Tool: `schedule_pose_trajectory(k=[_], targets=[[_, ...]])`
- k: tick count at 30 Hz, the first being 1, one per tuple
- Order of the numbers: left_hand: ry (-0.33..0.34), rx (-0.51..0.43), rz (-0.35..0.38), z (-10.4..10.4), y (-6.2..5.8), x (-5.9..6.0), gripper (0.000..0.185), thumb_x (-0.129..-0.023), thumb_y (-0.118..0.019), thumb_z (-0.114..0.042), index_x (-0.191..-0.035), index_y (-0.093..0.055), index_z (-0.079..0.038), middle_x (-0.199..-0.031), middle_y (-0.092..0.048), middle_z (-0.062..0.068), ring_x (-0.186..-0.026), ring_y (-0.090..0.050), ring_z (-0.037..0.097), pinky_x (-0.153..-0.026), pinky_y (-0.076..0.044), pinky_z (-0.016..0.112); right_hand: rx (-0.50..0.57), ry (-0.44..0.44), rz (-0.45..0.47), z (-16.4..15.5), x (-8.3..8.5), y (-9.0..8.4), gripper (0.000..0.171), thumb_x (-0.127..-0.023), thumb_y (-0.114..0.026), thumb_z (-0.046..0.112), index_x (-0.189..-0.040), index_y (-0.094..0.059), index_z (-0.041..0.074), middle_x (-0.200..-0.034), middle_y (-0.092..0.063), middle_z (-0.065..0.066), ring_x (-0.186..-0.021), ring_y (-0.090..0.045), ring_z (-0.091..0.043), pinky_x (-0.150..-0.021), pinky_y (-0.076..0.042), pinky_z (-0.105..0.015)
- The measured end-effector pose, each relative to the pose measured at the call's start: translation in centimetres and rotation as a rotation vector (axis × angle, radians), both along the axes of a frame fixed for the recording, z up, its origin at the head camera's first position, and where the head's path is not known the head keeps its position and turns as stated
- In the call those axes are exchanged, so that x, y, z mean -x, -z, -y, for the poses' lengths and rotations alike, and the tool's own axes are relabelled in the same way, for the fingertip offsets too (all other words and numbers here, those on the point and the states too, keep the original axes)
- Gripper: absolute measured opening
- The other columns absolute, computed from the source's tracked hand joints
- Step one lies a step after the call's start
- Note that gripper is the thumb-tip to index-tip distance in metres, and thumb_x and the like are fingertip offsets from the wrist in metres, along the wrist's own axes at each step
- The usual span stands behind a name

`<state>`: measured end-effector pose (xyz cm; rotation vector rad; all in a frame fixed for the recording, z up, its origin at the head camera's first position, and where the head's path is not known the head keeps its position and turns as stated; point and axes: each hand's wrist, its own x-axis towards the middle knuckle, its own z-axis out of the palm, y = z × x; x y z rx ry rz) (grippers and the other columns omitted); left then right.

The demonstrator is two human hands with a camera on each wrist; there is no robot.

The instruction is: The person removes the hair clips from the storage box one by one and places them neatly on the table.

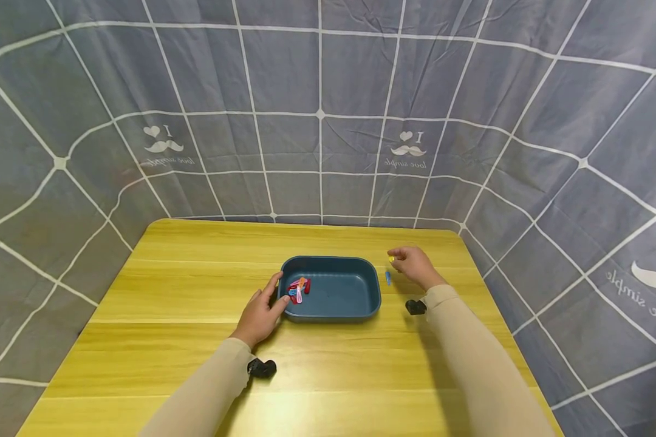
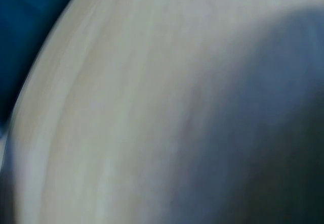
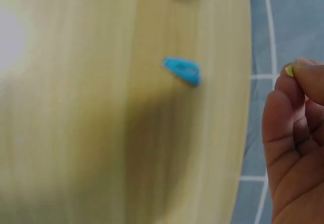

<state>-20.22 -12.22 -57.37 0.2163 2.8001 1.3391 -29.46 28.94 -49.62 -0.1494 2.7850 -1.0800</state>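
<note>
From where I stand, everything turns on the short gap to the right of the dark blue tub [image 1: 345, 295]. The right hand [image 1: 413, 267] hangs beyond the tub's right end, pinching a small yellow piece [image 1: 391, 259] between thumb and forefinger; so little of it shows that I can't tell its long axis. From those fingers the tub lies to the left, its length pointing roughly toward them.

In the gap, on the desk [image 1: 197, 340], lies a blue clip [image 1: 387, 278], near the fingers but slightly closer to the person. Its long axis runs away from the person, roughly along the tub's short end (from the right wrist it looks slanted).

The left hand [image 1: 259, 318] is far from both; it holds the tub's left end, thumb over the rim, fingers outside, right beside a heap of coloured clips [image 1: 298, 289] inside.
</note>
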Motion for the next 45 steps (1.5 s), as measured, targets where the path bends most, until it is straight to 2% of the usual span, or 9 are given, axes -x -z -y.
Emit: schedule_pose_trajectory(k=[3,8,17,22,28,33,40,45], targets=[[-0.004,0.001,-0.010,0.0,0.1,0.0,0.063,-0.108,-0.055,-0.045,-0.166,-0.029,-0.039,-0.158,-0.054,0.018,-0.153,-0.034,0.054,-0.123,-0.029,0.072,-0.024,0.002,0.004,-0.6,-0.1,0.6,0.036,-0.104,-0.062,0.009,-0.138,-0.066,-0.002,-0.103,-0.071,-0.013,-0.086,-0.062,-0.021,-0.074,-0.051,-0.030],[-0.005,-0.007,-0.007,0.0,0.0,0.0,0.063,-0.108,-0.055,-0.046,-0.165,-0.030,-0.039,-0.158,-0.054,0.017,-0.153,-0.035,0.054,-0.122,-0.030,0.072,-0.042,0.032,0.022,-1.2,-0.3,1.8,0.034,-0.102,-0.063,0.008,-0.134,-0.068,-0.004,-0.104,-0.070,-0.013,-0.093,-0.061,-0.022,-0.082,-0.052,-0.032],[-0.001,-0.012,0.005,0.0,-0.1,-0.1,0.063,-0.108,-0.056,-0.045,-0.165,-0.030,-0.039,-0.159,-0.053,0.018,-0.155,-0.030,0.054,-0.126,-0.024,0.071,-0.013,0.093,0.068,-1.8,-0.3,4.0,0.032,-0.100,-0.067,0.011,-0.129,-0.071,0.000,-0.098,-0.068,-0.009,-0.090,-0.058,-0.021,-0.076,-0.048,-0.027],[-0.003,-0.012,0.011,0.0,-0.2,-0.1,0.063,-0.108,-0.056,-0.044,-0.166,-0.030,-0.039,-0.159,-0.052,0.018,-0.155,-0.031,0.054,-0.124,-0.026,0.072,-0.004,0.093,0.068,-1.7,-0.4,4.7,0.029,-0.098,-0.068,0.010,-0.126,-0.073,0.001,-0.097,-0.072,-0.008,-0.091,-0.061,-0.020,-0.081,-0.050,-0.030],[-0.006,-0.014,0.003,-0.1,-0.3,-0.2,0.063,-0.108,-0.057,-0.044,-0.165,-0.030,-0.038,-0.158,-0.054,0.018,-0.154,-0.032,0.053,-0.126,-0.025,0.070,-0.022,0.084,0.061,-1.7,-0.4,5.2,0.031,-0.099,-0.070,0.011,-0.127,-0.074,0.002,-0.104,-0.075,-0.010,-0.096,-0.065,-0.024,-0.092,-0.054,-0.039],[-0.010,-0.017,-0.021,-0.1,-0.3,-0.2,0.064,-0.108,-0.057,-0.043,-0.166,-0.032,-0.035,-0.156,-0.055,0.019,-0.153,-0.035,0.053,-0.126,-0.026,0.070,-0.020,0.080,0.058,-1.7,-0.3,5.5,0.031,-0.099,-0.070,0.010,-0.128,-0.073,0.000,-0.107,-0.075,-0.015,-0.100,-0.066,-0.028,-0.094,-0.055,-0.044],[-0.013,-0.002,-0.020,-0.2,-0.4,-0.3,0.064,-0.108,-0.055,-0.046,-0.166,-0.031,-0.036,-0.158,-0.054,0.018,-0.153,-0.034,0.055,-0.122,-0.030,0.072,-0.006,0.135,0.089,-1.5,-0.6,5.8,0.031,-0.100,-0.068,0.012,-0.130,-0.073,0.002,-0.135,-0.071,-0.019,-0.125,-0.063,-0.035,-0.110,-0.051,-0.050],[-0.011,-0.010,-0.015,-0.1,-0.5,-0.3,0.064,-0.108,-0.056,-0.045,-0.166,-0.031,-0.035,-0.158,-0.053,0.018,-0.154,-0.034,0.053,-0.125,-0.026,0.070,0.008,0.132,0.102,-1.6,-0.6,6.0,0.034,-0.102,-0.066,0.013,-0.133,-0.071,0.001,-0.141,-0.067,-0.021,-0.134,-0.059,-0.041,-0.113,-0.049,-0.053]])
